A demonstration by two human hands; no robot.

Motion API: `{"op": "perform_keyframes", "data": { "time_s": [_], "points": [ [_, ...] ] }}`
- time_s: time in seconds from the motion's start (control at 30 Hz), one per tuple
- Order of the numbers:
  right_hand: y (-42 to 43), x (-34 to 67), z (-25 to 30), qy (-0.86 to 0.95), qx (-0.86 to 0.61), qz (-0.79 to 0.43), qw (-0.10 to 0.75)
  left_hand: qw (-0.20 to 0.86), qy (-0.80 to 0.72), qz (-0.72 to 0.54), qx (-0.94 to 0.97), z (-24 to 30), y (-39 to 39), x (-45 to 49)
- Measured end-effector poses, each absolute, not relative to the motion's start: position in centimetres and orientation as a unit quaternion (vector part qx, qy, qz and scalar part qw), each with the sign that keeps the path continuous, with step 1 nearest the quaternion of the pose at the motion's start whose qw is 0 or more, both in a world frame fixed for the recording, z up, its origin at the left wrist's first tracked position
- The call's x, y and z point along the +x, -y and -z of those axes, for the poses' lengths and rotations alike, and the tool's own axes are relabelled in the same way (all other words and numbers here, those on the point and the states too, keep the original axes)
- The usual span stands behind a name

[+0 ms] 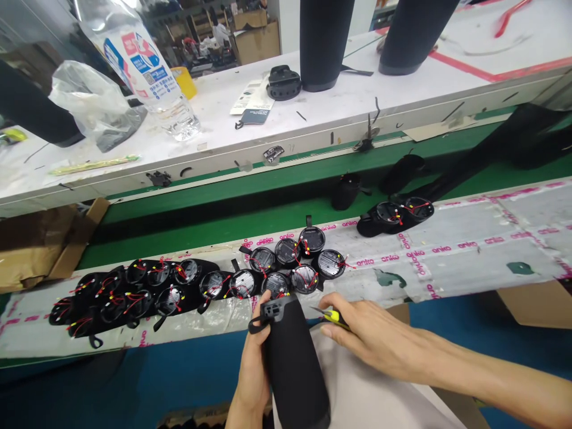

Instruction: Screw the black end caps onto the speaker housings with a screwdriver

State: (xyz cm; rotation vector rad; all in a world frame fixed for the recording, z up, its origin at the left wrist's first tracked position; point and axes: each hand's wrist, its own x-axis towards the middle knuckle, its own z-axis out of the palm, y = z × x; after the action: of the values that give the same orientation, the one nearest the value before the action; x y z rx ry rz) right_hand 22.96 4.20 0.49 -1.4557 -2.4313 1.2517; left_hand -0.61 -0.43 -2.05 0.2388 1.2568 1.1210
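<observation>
My left hand [252, 375] is wrapped round the side of a black fabric-covered cylindrical speaker [295, 363], held tilted over my lap. The speaker's upper end shows a port panel [272, 310] and a short black strap loop [258, 325]. Just right of that end, my right hand [364, 333] grips small yellow-and-black snips [335, 317], their pointed metal tip aimed left toward the speaker and apart from it. Beyond my hands, several black cylinders [242, 283] stand on the strip with round ends up and red wires showing.
A bench strip [370, 256] covered in pink-printed tape crosses the view. Two more wired cylinders [395, 215] stand farther right. Behind, a white shelf [214, 131] bears a water bottle [147, 71], a plastic bag [96, 107] and tall black cylinders [324, 47]. Cardboard [40, 244] lies left.
</observation>
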Motion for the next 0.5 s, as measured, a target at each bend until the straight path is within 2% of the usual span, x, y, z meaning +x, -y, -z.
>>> {"op": "perform_keyframes", "data": {
  "time_s": [0.2,0.27,0.4,0.5],
  "points": [
    [-4.8,23.1,-1.4,0.741,-0.501,-0.446,0.035,0.627,-0.587,-0.484,0.165,2.6,0.4,-1.4],
    [-5.6,23.8,-1.0,0.738,-0.513,-0.433,0.064,0.609,-0.601,-0.484,0.183,3.1,0.5,-1.8],
    [-8.6,26.9,2.9,0.732,-0.601,-0.292,0.132,0.546,-0.629,-0.505,0.226,4.0,0.9,-3.1],
    [-11.4,29.9,8.3,0.692,-0.691,-0.189,0.086,0.450,-0.675,-0.496,0.310,4.4,1.5,-3.5]
  ]
}}
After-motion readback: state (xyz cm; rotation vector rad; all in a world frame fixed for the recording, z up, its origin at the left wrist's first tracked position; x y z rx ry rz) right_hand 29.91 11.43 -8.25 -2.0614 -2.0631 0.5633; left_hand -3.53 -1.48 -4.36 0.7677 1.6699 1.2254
